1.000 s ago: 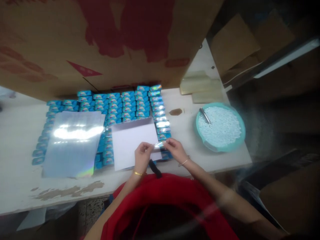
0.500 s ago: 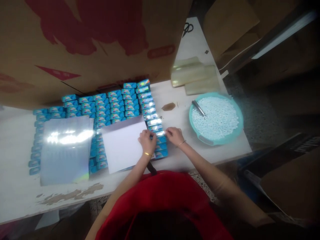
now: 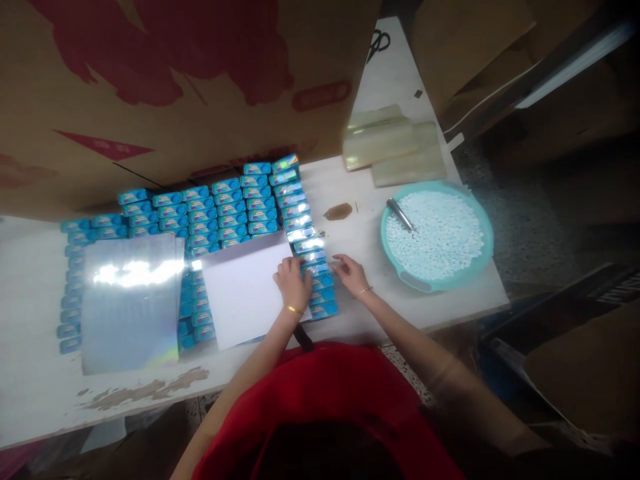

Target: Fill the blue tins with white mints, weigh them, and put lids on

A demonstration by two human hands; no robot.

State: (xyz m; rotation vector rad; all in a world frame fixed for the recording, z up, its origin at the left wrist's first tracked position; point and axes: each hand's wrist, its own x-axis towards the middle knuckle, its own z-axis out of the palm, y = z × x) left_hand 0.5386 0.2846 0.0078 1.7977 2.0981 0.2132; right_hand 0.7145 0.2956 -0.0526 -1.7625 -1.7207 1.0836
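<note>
Rows of small blue boxes (image 3: 235, 207) cover the white table (image 3: 35, 280). My left hand (image 3: 293, 283) and my right hand (image 3: 350, 273) press from either side on one blue box (image 3: 316, 270) in the rightmost column, fingers bent onto its shiny top. The left hand also rests on the edge of a white sheet (image 3: 245, 293) lying over the boxes. A shiny holographic sheet (image 3: 131, 300) lies over the boxes further left.
A teal bowl (image 3: 483, 257) of small white pellets with a metal tool (image 3: 401, 215) in it stands at the right. Clear plastic packs (image 3: 390, 143) lie behind it, scissors (image 3: 376, 43) further back. A big cardboard box (image 3: 175, 87) walls the far side.
One second ago both hands held a small shiny strip above the white sheet. They have since dropped onto a blue box in the right column and stay pressed there.
</note>
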